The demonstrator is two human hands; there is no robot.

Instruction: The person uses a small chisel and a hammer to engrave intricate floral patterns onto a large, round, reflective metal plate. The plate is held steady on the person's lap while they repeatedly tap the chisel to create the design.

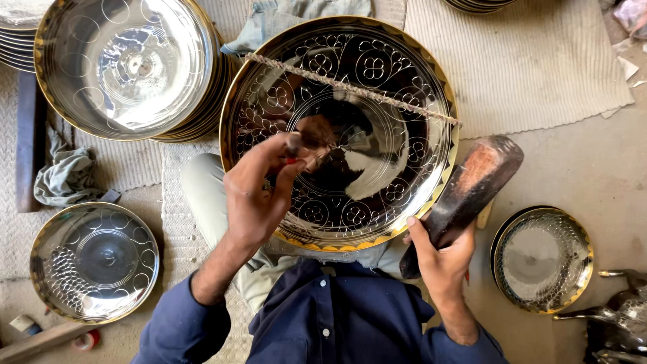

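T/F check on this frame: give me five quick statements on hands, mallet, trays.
1. The left hand holds a small tool against the large engraved tray. True.
2. The right hand is empty. False: it grips a dark wooden mallet.
3. A twisted cord crosses the large tray. True.
4. The stack of trays sits lower right. False: upper left.
5. The mallet rests on the tray's centre. False: it is beside the rim, lower right.

Bare concrete floor (pixel 579 168), partly covered by woven mats (pixel 532 61). On mats: stack of metal plates (pixel 128 67) upper left, crumpled grey cloth (pixel 67 175). On floor: small engraved plate (pixel 94 261) lower left, small gold-rimmed plate (pixel 542 259) lower right, paper scraps (pixel 627 67) at right edge.
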